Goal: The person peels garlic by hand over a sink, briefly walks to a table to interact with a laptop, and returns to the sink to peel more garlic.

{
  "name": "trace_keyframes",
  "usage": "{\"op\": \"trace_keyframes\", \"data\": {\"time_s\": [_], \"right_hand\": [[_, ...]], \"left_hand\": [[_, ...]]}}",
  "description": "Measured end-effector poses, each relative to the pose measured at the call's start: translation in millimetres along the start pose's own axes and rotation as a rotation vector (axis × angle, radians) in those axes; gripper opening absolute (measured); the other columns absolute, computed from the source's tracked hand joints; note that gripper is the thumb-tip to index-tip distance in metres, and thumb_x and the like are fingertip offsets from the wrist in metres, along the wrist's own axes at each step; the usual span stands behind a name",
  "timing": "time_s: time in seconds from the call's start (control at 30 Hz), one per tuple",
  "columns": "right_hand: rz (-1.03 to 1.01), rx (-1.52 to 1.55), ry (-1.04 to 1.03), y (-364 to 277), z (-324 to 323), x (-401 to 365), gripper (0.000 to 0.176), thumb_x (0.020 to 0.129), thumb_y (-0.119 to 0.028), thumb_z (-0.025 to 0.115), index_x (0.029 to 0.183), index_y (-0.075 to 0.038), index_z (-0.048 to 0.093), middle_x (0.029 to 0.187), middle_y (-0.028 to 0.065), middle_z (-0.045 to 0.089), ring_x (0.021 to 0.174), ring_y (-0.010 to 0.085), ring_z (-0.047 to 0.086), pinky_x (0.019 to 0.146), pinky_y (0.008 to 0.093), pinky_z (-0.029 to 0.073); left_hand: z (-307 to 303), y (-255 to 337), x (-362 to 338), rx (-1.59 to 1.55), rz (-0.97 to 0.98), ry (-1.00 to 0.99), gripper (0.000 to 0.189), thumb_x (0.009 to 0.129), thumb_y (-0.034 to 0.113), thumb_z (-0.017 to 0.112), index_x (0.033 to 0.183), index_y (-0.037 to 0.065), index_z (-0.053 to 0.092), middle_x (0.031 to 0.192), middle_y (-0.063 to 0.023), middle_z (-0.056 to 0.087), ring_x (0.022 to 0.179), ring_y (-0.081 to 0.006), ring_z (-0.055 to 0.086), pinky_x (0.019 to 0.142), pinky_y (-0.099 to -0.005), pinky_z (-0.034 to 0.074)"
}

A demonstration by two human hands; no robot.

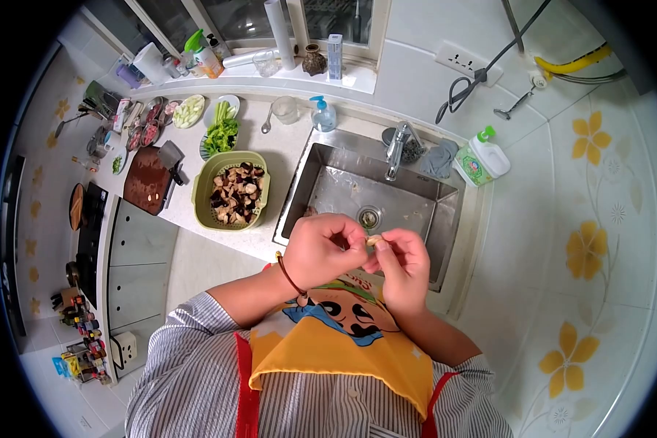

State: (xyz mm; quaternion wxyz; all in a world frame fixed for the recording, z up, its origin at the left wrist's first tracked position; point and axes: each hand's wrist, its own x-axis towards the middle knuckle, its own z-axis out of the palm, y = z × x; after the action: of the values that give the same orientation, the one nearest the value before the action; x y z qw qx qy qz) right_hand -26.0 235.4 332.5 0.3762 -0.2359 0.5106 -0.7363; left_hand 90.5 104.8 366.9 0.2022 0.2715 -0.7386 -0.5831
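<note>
Peeling is judged mid-step, not finished: a small pale piece [374, 239], possibly a garlic clove, is held over the near part of the sink [343, 190], pinched between the fingertips of the left hand [321, 252] and the right hand [405, 269]. Both grips are narrow, with fingers curled tight onto the piece, and nothing else is held. Whether skin remains on it cannot be told; it is too small. No finished pieces or loose skins can be made out in the basin, so the count done is unknown. The drain [369, 217] is seen just beyond the hands and the faucet [396, 150] behind it; no running water is visible. Other prep is judged largely done. A green colander [201, 191] on the counter [281, 157], left of the sink, is filled with chopped dark and pale pieces. Behind it, 1 plate of leafy greens [221, 131] and 1 plate of pale slices [189, 111] are laid out. Further left, a cutting board [147, 182] is seen with a cleaver [171, 155] at its far edge and a few pale bits [152, 197] on it. Judged left: this piece to be finished, and the bits on the board not yet cleared.
</note>
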Motion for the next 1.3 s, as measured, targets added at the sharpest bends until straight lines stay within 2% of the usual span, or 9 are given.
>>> {"op": "trace_keyframes", "data": {"time_s": [0.17,0.23,0.5,0.67,0.77,0.87,1.0,1.07,1.3], "right_hand": [[0.115,0.003,-0.125,-2,-9,5,0.028,0.099,-0.006,0.060,0.125,0.001,0.058,0.105,0.0068,0.067,0.085,0.0105,0.064,0.071,0.0261,0.055],[0.094,0.007,-0.167,-1,-8,5,0.026,0.099,-0.007,0.060,0.124,0.001,0.059,0.106,0.0068,0.067,0.087,0.0105,0.064,0.071,0.0261,0.055],[0.045,-0.201,-0.276,-7,-28,7,0.025,0.101,-0.015,0.059,0.118,0.003,0.064,0.103,0.0103,0.070,0.083,0.0127,0.066,0.074,0.0270,0.056],[0.172,0.113,-0.170,-11,-36,12,0.025,0.104,-0.019,0.053,0.116,0.001,0.062,0.098,0.0139,0.070,0.075,0.0159,0.065,0.071,0.0298,0.055],[0.215,0.286,-0.129,-12,-40,15,0.020,0.104,-0.018,0.052,0.114,-0.002,0.057,0.101,0.0161,0.069,0.074,0.0179,0.065,0.069,0.0318,0.055],[0.178,0.313,-0.112,-10,-42,17,0.018,0.103,-0.017,0.054,0.112,-0.002,0.055,0.104,0.0163,0.068,0.076,0.0176,0.065,0.069,0.0312,0.055],[0.088,0.102,-0.104,-8,-48,20,0.014,0.098,-0.006,0.059,0.111,-0.002,0.055,0.107,0.0151,0.068,0.079,0.0153,0.065,0.070,0.0297,0.055],[0.052,-0.003,-0.106,-9,-48,20,0.017,0.096,-0.001,0.062,0.112,-0.003,0.055,0.108,0.0145,0.068,0.081,0.0144,0.066,0.071,0.0291,0.055],[0.013,-0.260,-0.073,4,-47,18,0.014,0.090,0.001,0.070,0.104,0.001,0.068,0.098,0.0085,0.069,0.084,0.0098,0.065,0.075,0.0237,0.053]], "left_hand": [[2,-11,-1,-0.208,-0.103,-0.056,0.008,0.081,0.004,0.073,0.084,-0.001,0.068,0.078,-0.0004,0.068,0.071,-0.0050,0.064,0.064,-0.0222,0.053],[3,-6,-2,-0.464,-0.197,-0.150,0.007,0.084,0.003,0.070,0.089,-0.001,0.067,0.081,-0.0012,0.067,0.072,-0.0058,0.063,0.065,-0.0212,0.051],[-7,-13,-1,-0.506,-0.302,-0.234,0.005,0.087,0.001,0.066,0.091,-0.002,0.066,0.080,-0.0011,0.065,0.068,-0.0062,0.060,0.062,-0.0213,0.049],[-8,-19,8,-0.467,-0.343,-0.201,0.009,0.087,0.008,0.068,0.089,-0.001,0.067,0.075,0.0007,0.063,0.066,-0.0044,0.057,0.060,-0.0208,0.046],[-6,-38,15,-0.348,-0.327,-0.195,0.009,0.087,0.008,0.070,0.087,0.000,0.067,0.073,0.0013,0.063,0.066,-0.0043,0.058,0.059,-0.0210,0.046],[0,-69,30,-0.109,-0.124,-0.058,0.012,0.087,0.012,0.072,0.088,0.001,0.066,0.078,-0.0018,0.067,0.065,-0.0076,0.061,0.063,-0.0241,0.051],[0,-68,40,0.001,-0.130,-0.032,0.013,0.088,0.013,0.072,0.089,0.001,0.067,0.084,-0.0045,0.069,0.069,-0.0115,0.065,0.067,-0.0264,0.053],[1,-66,40,0.171,0.042,-0.079,0.013,0.090,0.012,0.070,0.093,0.001,0.065,0.088,-0.0061,0.069,0.076,-0.0140,0.067,0.073,-0.0275,0.054],[6,-61,30,-0.062,0.119,-0.187,0.016,0.092,0.008,0.066,0.106,0.002,0.066,0.093,-0.0106,0.070,0.082,-0.0170,0.068,0.078,-0.0300,0.055]]}}
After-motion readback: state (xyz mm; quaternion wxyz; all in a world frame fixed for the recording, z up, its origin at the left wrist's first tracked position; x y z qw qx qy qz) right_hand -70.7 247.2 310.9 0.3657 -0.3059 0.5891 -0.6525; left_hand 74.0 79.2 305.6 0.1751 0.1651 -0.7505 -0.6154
